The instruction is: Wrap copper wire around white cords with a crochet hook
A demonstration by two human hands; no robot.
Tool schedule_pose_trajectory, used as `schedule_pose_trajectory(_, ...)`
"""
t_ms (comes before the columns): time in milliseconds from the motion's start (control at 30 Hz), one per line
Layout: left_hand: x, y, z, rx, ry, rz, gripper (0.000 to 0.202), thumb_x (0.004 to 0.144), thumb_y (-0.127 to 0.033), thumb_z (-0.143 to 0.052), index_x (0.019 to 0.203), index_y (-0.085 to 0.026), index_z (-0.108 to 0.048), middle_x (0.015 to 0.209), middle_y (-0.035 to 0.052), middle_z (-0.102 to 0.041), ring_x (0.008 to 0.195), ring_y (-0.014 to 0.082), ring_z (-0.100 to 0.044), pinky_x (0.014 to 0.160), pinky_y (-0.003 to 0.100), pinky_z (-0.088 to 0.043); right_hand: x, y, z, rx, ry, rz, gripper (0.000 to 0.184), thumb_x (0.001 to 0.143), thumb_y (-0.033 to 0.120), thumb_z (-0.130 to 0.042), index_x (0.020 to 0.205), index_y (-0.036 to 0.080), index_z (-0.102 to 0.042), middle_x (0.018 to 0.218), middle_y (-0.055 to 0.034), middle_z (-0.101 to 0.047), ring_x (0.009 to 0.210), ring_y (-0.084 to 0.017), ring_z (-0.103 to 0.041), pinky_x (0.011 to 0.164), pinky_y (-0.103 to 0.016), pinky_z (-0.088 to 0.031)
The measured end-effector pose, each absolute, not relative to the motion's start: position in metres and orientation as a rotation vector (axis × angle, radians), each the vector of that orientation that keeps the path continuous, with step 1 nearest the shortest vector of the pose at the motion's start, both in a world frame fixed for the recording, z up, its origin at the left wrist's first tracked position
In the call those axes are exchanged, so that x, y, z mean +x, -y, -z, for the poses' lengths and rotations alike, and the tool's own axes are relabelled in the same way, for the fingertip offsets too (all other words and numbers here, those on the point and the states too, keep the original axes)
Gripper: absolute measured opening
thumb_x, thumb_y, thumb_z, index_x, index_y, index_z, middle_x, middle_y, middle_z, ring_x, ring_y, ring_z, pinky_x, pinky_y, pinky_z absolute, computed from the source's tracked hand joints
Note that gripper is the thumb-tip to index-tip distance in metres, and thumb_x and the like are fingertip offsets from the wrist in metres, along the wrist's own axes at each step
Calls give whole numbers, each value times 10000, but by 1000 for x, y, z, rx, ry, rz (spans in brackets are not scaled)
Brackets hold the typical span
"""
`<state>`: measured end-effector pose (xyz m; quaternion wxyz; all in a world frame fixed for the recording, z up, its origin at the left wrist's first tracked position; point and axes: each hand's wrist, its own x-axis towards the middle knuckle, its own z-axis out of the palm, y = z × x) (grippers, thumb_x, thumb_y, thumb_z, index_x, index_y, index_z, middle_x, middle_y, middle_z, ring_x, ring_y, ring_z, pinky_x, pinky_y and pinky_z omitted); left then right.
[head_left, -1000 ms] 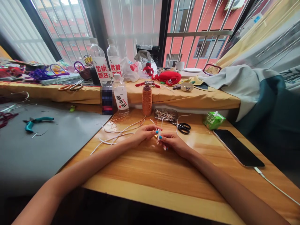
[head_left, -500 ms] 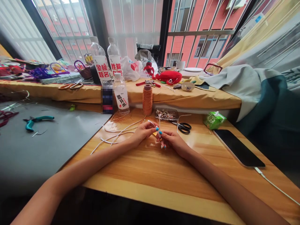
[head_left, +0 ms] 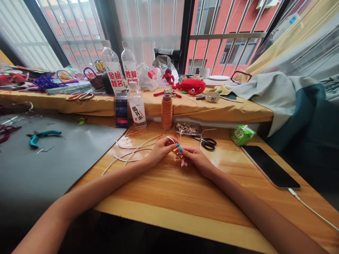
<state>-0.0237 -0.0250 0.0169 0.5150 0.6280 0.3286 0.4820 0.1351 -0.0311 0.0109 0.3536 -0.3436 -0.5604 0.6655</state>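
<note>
Over the middle of the wooden table, my left hand (head_left: 164,148) pinches a white cord (head_left: 171,139) between thumb and fingers. My right hand (head_left: 194,157) is closed on the same cord close by, the fingertips of both hands nearly touching. Between them the cord forms a small narrow loop, and one end sticks up above the fingers. A small yellow bit shows at the fingertips, too small to name. More white cord (head_left: 132,154) lies in loose curves on the table left of my left hand. Fingers partly hide the worked spot.
Behind my hands stand an orange thread spool (head_left: 166,113), a clear tray of scraps (head_left: 188,129) and black-handled scissors (head_left: 208,144). A water bottle (head_left: 137,109) is further left. To the right lie a green packet (head_left: 241,135) and a phone (head_left: 270,166); teal pliers (head_left: 39,137) rest on the grey mat (head_left: 60,162).
My right fingertips have shifted slightly at the cord, and the loop between the hands looks a little narrower. Both arms stay in nearly the same place.
</note>
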Motion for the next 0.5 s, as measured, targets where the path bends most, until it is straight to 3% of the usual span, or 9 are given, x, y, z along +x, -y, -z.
schedule_pose_trajectory(133, -25, 23, -12, 1600, -815, -1228, 170, 716, -286, -553, 793, -137, -524, 723, -3, -544, 671, 99, -503, 644, 217, -392, 137, 29, -8, -900, 1443, -1721, 293, 693, 415, -576, 737, 131, -633, 666, -34, -636, 440, -50, -510, 382, -162, -303)
schedule_pose_trajectory(500, -25, 22, -11, 1716, -990, -1258, 168, 739, -293, -514, 799, -140, -550, 751, 11, -578, 696, 110, -510, 660, 217, -389, 136, 29, -8, -916, 1436, -1726, 285, 688, 411, -580, 742, 135, -623, 668, -33, -627, 448, -60, -514, 390, -168, -326)
